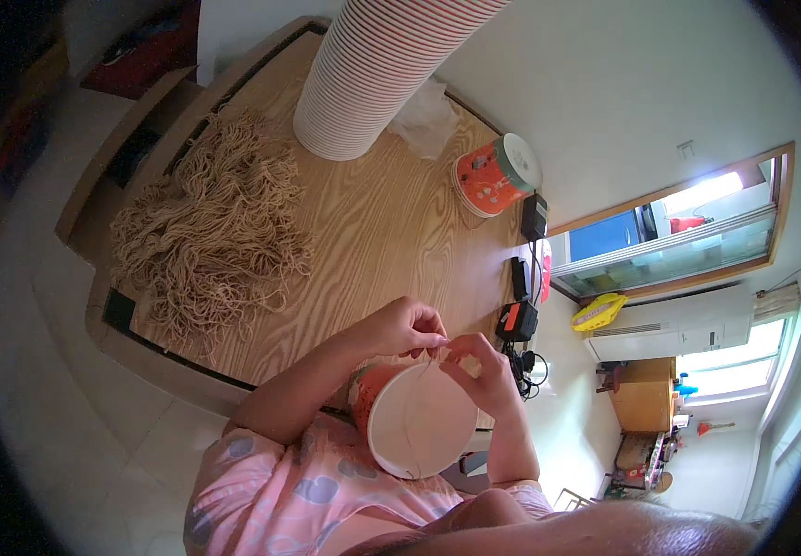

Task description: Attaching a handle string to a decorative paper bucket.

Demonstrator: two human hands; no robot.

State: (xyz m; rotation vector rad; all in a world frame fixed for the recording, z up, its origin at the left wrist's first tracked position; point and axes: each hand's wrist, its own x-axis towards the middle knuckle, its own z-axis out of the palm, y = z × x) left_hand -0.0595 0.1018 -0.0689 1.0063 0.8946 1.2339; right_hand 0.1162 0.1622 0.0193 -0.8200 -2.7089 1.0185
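A thin, light-coloured strand of string (429, 360) is held at the near rim of the tabletop, above an orange-sided round tub with a white circular end (423, 417), which is rested against the pink patterned clothing (298, 482). The string is pinched between the closed thumb and fingertips of the left hand (411, 330) and of the right hand (484, 369), the two nearly touching. On the wood-grained tabletop (354, 250), a tangled beige yarn heap (215, 232), a tall stack of white round tubs (382, 74) and another orange tub (488, 181) are seen.
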